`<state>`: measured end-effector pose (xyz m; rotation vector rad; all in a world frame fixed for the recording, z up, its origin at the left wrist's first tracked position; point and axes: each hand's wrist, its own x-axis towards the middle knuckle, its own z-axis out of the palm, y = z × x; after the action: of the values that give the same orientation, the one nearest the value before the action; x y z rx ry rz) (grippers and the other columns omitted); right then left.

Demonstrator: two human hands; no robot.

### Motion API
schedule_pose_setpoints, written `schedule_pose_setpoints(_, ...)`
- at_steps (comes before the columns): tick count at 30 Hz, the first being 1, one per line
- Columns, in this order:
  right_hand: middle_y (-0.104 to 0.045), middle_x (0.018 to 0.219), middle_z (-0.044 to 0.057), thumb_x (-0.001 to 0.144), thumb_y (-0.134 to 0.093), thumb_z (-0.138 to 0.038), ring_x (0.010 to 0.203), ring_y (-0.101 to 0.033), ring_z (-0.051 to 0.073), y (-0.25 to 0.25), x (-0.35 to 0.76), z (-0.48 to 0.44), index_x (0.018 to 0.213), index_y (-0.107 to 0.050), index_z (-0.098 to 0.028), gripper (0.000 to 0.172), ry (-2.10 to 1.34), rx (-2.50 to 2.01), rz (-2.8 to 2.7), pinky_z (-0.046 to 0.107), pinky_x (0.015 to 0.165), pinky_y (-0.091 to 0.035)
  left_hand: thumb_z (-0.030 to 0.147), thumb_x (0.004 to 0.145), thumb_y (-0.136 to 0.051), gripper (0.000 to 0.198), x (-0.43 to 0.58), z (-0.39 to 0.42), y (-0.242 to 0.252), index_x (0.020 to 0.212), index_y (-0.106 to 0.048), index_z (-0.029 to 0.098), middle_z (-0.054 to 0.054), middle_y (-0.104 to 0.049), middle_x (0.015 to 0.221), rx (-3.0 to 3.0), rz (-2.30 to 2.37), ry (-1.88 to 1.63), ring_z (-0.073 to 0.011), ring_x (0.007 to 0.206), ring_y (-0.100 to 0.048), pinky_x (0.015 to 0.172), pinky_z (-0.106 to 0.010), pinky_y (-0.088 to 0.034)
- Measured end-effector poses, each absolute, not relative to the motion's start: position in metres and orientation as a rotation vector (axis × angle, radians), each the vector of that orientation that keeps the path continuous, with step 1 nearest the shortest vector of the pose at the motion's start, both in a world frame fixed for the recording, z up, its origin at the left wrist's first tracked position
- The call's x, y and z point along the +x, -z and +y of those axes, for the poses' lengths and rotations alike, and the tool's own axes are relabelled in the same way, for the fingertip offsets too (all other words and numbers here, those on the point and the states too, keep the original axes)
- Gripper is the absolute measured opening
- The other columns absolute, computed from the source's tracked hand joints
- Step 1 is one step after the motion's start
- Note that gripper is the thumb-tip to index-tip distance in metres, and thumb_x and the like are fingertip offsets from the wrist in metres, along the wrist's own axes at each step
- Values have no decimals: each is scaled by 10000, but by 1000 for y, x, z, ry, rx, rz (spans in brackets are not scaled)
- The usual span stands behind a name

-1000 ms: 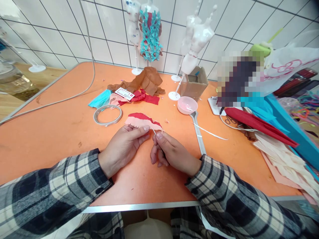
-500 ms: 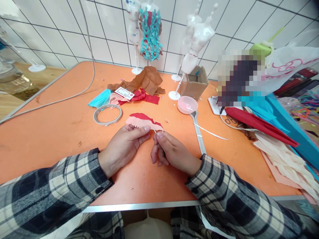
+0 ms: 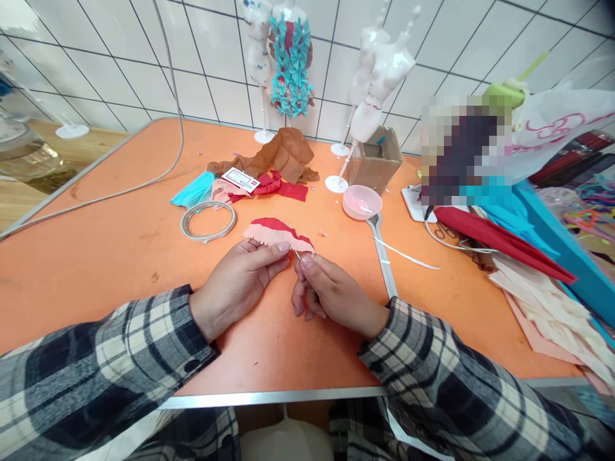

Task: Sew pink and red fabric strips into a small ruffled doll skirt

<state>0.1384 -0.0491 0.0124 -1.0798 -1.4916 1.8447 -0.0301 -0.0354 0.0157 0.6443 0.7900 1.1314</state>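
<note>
My left hand [image 3: 247,282] pinches the lower edge of a curved strip of layered pink and red crepe paper [image 3: 273,232] between thumb and fingers. Small notches run along the pink lower edge. My right hand [image 3: 331,291] is closed on a thin pale stick [image 3: 296,255], whose tip points up at the paper's lower edge beside my left thumb. Most of the stick is hidden in the fingers, so I cannot tell its exact kind. Both hands hover just above the orange table [image 3: 288,358].
A tape roll [image 3: 184,230] lies left of the paper, before crumpled brown paper [image 3: 283,153]. At right are a pink bowl [image 3: 361,203], a grey strap-like tool [image 3: 384,262] and a cardboard box [image 3: 377,163]. Mannequins [image 3: 384,70] stand behind; folded paper [image 3: 542,307] lies far right.
The stick's tip has shifted slightly at the paper's lower edge, and the right fingers have curled a little differently. The left hand and the paper stay almost still.
</note>
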Motion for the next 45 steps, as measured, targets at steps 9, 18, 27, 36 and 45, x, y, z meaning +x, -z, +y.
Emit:
schedule_pose_setpoints(9,-605,602,-70,1095,-320,-471,391,-447,83,-11,139,-50,949,-396,-240,284,-1828,-1071,-1489,203,456,-479,104,737,-859,161,-31,-34,-14,672,-716,142,-19,-735,725,590,817,-1142,-127,756,-696,802,-241,-577)
schedule_pose_setpoints(18,-428,587,-86,950,-543,-703,474,-423,87,-21,153,-51,828,-451,-229,498,-2086,-786,-1759,208,450,-417,66,743,-825,114,-30,-35,-19,766,-744,143,-22,-763,809,493,938,-1161,-123,793,-718,773,-210,-574)
schedule_pose_setpoints(27,-539,630,-54,1011,-532,-520,527,-504,133,-27,169,-47,1086,-520,-225,304,-670,-1183,-1984,266,546,-377,137,765,-839,87,-32,-36,-15,787,-755,145,-41,-769,830,590,862,-1133,-152,833,-715,837,-258,-569)
schedule_pose_setpoints(36,-749,824,36,1013,-587,-472,679,-670,153,-23,168,-47,1091,-694,-220,285,-303,-1095,-2094,257,630,-477,187,788,-834,102,-33,-36,-13,855,-779,134,-84,-798,917,647,853,-1116,-199,893,-735,882,-313,-569)
schedule_pose_setpoints(45,-805,954,58,1003,-617,-489,782,-735,178,-21,164,-49,1194,-745,-245,336,-277,-1112,-2095,268,702,-534,220,805,-824,72,-31,-39,-17,833,-820,153,-89,-807,912,786,810,-1096,-224,915,-744,847,-298,-584)
